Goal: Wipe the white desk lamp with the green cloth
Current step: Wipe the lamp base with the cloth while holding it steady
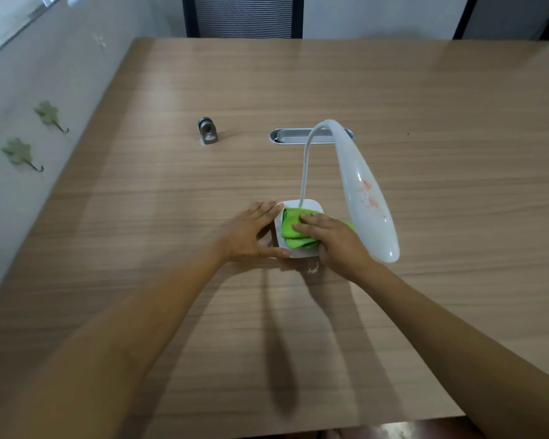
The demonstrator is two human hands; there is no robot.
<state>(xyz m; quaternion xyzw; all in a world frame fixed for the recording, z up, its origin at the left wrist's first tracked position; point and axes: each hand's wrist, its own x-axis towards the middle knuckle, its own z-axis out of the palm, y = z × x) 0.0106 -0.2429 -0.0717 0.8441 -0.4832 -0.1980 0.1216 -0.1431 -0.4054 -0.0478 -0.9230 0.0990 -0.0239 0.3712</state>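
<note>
A white desk lamp (363, 191) stands near the middle of the wooden table, its thin neck arching over and its long head, marked with pinkish smears, pointing toward me. The folded green cloth (290, 228) lies on the lamp's square white base (311, 205). My right hand (333, 240) presses flat on the cloth, fingers over it. My left hand (251, 234) rests with spread fingers against the base's left edge, thumb along its near side.
The wooden table (425, 106) fills the view. A small grey metal fitting (207, 130) stands at centre left and an oval cable slot (293, 136) lies behind the lamp. A wall with leaf-shaped hooks (49, 115) is on the left, a chair (243, 15) beyond the far edge.
</note>
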